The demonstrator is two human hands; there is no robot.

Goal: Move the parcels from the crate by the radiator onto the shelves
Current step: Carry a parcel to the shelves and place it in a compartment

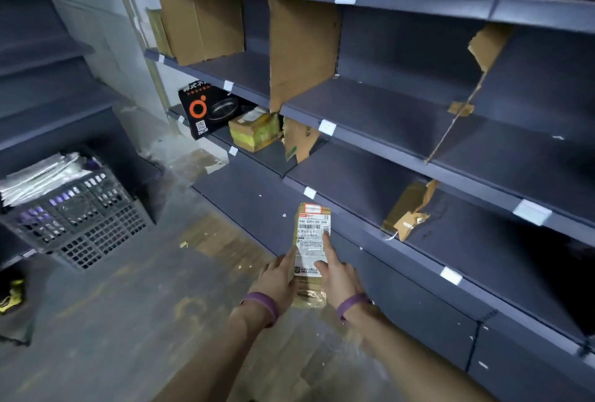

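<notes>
Both hands were on it! The left hand (277,279) gripped the parcel (310,231) along its left edge, and the right hand (338,276) pinched it from the other side, one of its fingers (328,244) stretched up over the label. The fingers underneath were hidden, so how firmly it was cradled I could not tell. The parcel hung in the air in front of the lower shelves (386,118), above the floor and well apart from the crate (96,234) at the left.

The risks, as I judged them: only its near end was held, so the far end could dip and catch a shelf's front lip on the way in. The glossy tape could let it slide between the palms. A careless push could also knock the torn cardboard divider (409,208) leaning on the shelf to the right.

As for looks, it was a long, narrow brown box wrapped in shiny tape. A white shipping label with a barcode covered most of the top face, and a small red-edged sticker sat at the far end.
</notes>
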